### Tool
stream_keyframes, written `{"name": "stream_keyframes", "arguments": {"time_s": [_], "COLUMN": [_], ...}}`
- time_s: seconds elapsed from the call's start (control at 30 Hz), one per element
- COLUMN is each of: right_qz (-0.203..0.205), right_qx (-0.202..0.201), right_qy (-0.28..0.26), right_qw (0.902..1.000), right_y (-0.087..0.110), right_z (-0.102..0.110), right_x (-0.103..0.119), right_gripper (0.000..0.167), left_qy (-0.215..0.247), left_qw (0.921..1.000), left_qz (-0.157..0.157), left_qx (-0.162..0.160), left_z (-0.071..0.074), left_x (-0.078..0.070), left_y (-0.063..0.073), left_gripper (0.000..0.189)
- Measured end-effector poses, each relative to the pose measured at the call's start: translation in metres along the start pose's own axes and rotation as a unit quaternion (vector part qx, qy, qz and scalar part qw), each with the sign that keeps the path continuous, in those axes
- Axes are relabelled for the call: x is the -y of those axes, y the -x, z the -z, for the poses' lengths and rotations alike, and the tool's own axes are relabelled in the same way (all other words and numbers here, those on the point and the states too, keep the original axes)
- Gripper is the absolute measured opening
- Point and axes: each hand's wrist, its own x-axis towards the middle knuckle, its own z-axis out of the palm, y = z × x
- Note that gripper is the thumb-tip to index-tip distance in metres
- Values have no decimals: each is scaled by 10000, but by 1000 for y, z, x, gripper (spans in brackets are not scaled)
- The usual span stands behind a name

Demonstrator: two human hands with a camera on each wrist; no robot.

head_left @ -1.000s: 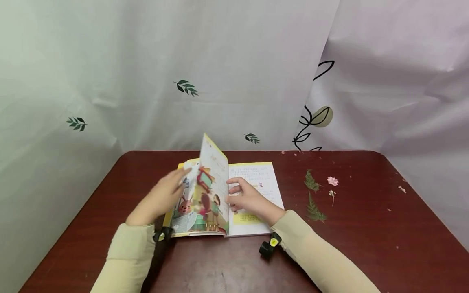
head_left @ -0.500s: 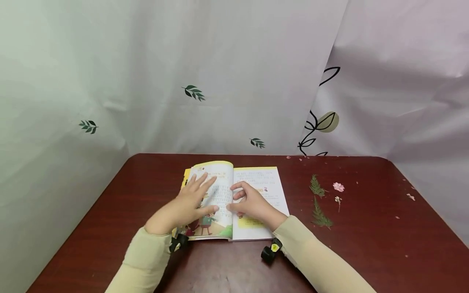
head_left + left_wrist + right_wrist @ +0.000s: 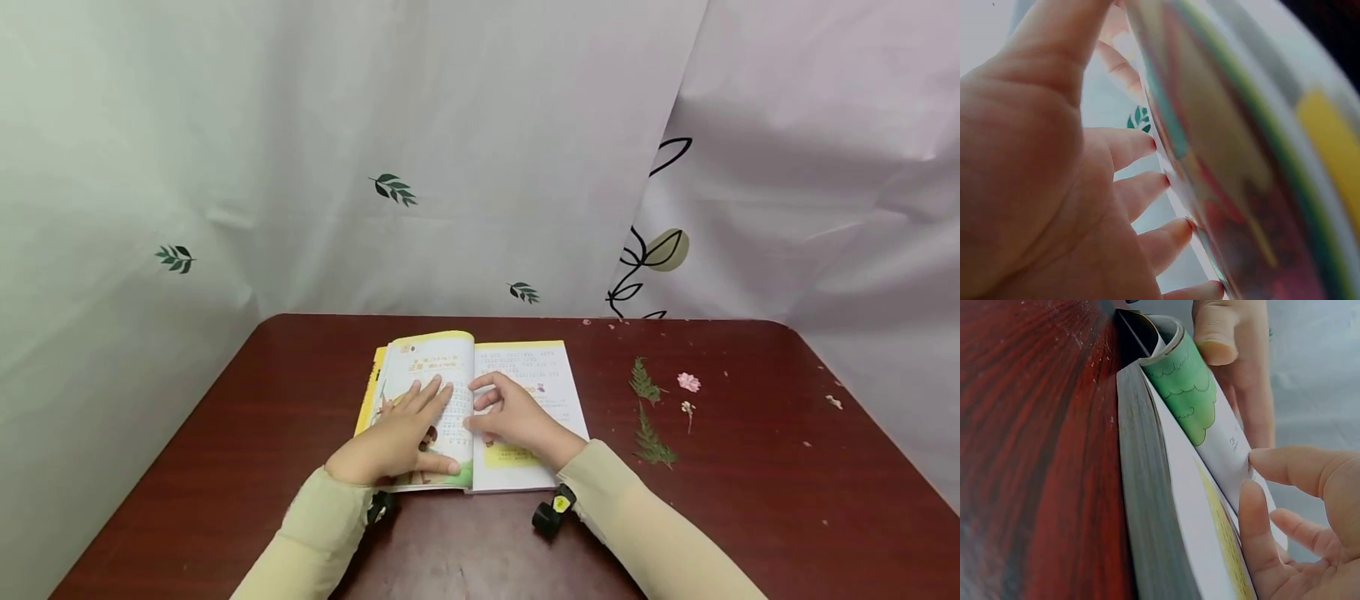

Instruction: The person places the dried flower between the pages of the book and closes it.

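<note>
An open picture book (image 3: 555,408) with yellow-edged covers lies on the table, its left pages bowed up at the spine. My left hand (image 3: 397,433) rests spread on the illustrated left page. In the left wrist view, its fingertips (image 3: 1179,231) touch the page surface. My right hand (image 3: 521,421) is at the gutter, over the right page, with its fingers loosely bent. Seen from the right wrist, two of its fingertips (image 3: 1263,456) touch the left page beside the fold, and nothing is pinched between them.
Right of the book, two pressed fern leaves (image 3: 655,437), a pink flower (image 3: 688,382) and a small stemmed flower (image 3: 687,410) lie on the dark red table (image 3: 232,467). Pale petal bits are scattered near its far and right edges. A white curtain (image 3: 480,125) hangs behind.
The raised page has come down onto the left side. My left hand has moved right and nearer onto that page. The right hand stays at the gutter.
</note>
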Motion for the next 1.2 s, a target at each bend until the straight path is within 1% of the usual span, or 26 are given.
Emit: {"name": "stream_keyframes", "arguments": {"time_s": [0.1,0.27,0.37,0.43,0.53,0.63,0.8,0.93,1.03,1.1,1.2], "right_qz": [-76,-248,-252,-126,211,454,570,660,772,810,806], "right_qx": [96,480,584,578,505,453,222,-51,-247,-369,-411], "right_qy": [-115,-467,-403,-168,290,517,714,981,1433,1855,2441], "right_qw": [9999,9974,9972,9981,9981,9966,9956,9930,9863,9786,9655], "right_y": [-1,1,6,9,15,20,31,40,47,52,61], "right_z": [2,10,16,20,30,44,74,98,116,127,142], "right_x": [2,6,11,15,22,28,31,29,28,28,28], "right_gripper": [44,42,42,41,38,36,34,31,26,23,21], "left_qy": [-18,-136,-180,-199,-212,-203,-114,-175,-184,-172,-174], "left_qw": [10000,9992,9982,9977,9975,9976,9978,9978,9977,9977,9976], "left_qz": [45,195,292,332,342,318,279,262,280,300,314], "left_qx": [57,319,492,553,589,574,586,588,585,587,587], "left_z": [-2,-4,-5,-6,-6,-7,-7,-6,-5,-5,-5], "left_x": [3,6,8,9,10,10,8,7,6,6,6], "left_y": [-2,-2,-2,-2,-1,0,2,2,1,1,1], "left_gripper": [109,110,109,109,108,108,106,106,106,106,107]}}
